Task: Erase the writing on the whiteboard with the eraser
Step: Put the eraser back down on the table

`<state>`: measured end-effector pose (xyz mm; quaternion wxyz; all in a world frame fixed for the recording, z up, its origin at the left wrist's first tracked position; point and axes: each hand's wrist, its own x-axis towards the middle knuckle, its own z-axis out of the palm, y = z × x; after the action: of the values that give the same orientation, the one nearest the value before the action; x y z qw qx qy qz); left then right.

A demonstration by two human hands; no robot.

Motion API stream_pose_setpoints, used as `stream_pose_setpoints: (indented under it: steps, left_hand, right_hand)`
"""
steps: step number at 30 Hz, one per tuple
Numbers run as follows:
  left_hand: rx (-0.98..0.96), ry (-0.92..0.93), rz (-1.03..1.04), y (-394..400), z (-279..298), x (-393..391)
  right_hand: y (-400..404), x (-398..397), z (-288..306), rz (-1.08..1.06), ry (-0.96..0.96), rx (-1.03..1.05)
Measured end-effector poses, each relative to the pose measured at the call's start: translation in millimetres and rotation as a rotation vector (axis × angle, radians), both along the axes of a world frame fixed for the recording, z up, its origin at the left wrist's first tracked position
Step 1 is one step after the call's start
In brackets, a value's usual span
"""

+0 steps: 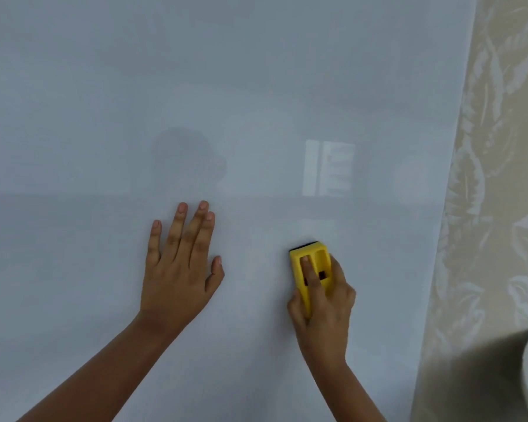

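1. Flat on the whiteboard (256, 86), the left hand (180, 269): fingers spread, palm down, gripping nothing, just bracing against the glossy surface.
2. Wrapped round the eraser (311, 266), the right hand (323, 303): thumb along the near-left side, index finger pressed into a groove on the yellow back, remaining fingers curled on the far-right side.
3. Sitting right of centre on the board, that eraser, dark pad face-down and touching the surface, well apart from the left hand and nearer the board's right edge.
4. No writing visible anywhere in view; only faint reflections, including a pale window-like patch (329, 167) above the eraser. Probably late in the job, or wiping over faint residue too light to make out.
5. Looks light and rigid, a moulded plastic shell, with a thin soft pad underneath, likely felt or foam. Easy to steer with one hand, little force needed.
6. Best hold: exactly this, pinching the long sides with a fingertip in the moulded recess to stop it twisting.
7. Slick board, so easy gliding; even downward pressure probably matters more than speed, otherwise one pad edge lifts and skips.
8. Nothing fragile here, though tilting could bring the hard yellow edge against the surface.
9. Patterned wallpaper (485, 178) beyond the right edge, so short strokes advisable near that border.
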<state>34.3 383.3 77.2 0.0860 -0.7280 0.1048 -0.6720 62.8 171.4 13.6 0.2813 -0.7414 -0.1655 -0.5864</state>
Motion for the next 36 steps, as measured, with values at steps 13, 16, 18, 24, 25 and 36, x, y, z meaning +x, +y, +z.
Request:
stream_pose_setpoints:
  steps: [13,16,18,24,25,36]
  left_hand:
    - [0.515,0.444,-0.266,-86.8,-91.2,15.9]
    - [0.483,0.501,-0.409,-126.6,-95.5,18.7]
    - [0.465,0.572,-0.509,-157.6,-98.2,16.6]
    - [0.4,0.661,-0.76,-260.0,-106.0,-2.3]
    - [0.393,0.678,-0.795,-275.4,-104.7,-7.7]
    - [0.397,1.045,-1.058,-417.9,-123.5,-64.7]
  right_hand:
    - [-60.9,-29.5,-58.6,-0.002,0.157,-0.575]
    - [-97.7,-46.7,-58.1,-0.09,0.232,-0.541]
    - [-123.2,-62.9,-56.3,-0.17,0.322,-0.533]
    - [-200.2,-115.4,-52.0,-0.396,0.475,-0.47]
    - [-212.8,-125.9,-50.8,-0.425,0.488,-0.441]
    - [-327.5,-228.7,-49.3,-0.757,0.883,-0.332]
